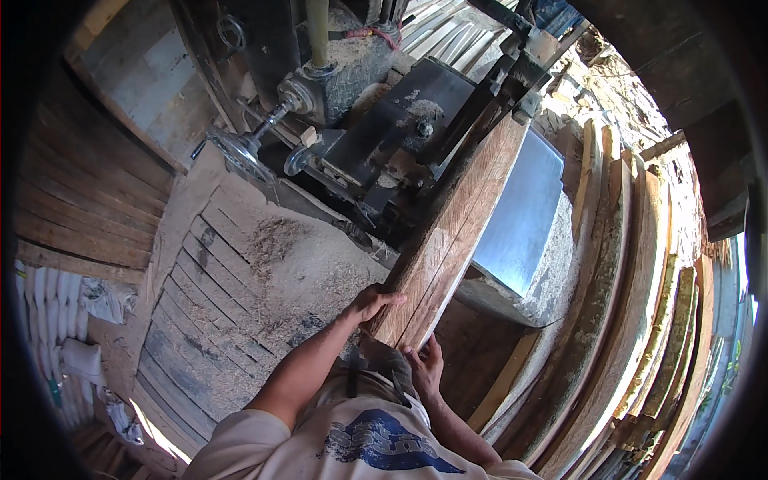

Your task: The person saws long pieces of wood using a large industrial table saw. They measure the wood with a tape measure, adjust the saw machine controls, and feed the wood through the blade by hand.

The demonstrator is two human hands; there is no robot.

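Note:
A long, thick wooden board with a rough, reddish-brown face runs from my waist up to the saw-like machine. My left hand grips the near end from its left edge, the thumb laid over the top face. On the opposite edge, a little closer to my body, my right hand holds the same end, its thumb on the wood and the other fingers partly hidden. The board's far part lies along a smooth metal machine table, beside the dark machine guide. Its far end meets the machine's upright parts.
A metal handwheel juts out on the left of the machine. Sawdust covers the slatted wooden floor. Several long rough boards are stacked on the right. White sacks stand at the far left.

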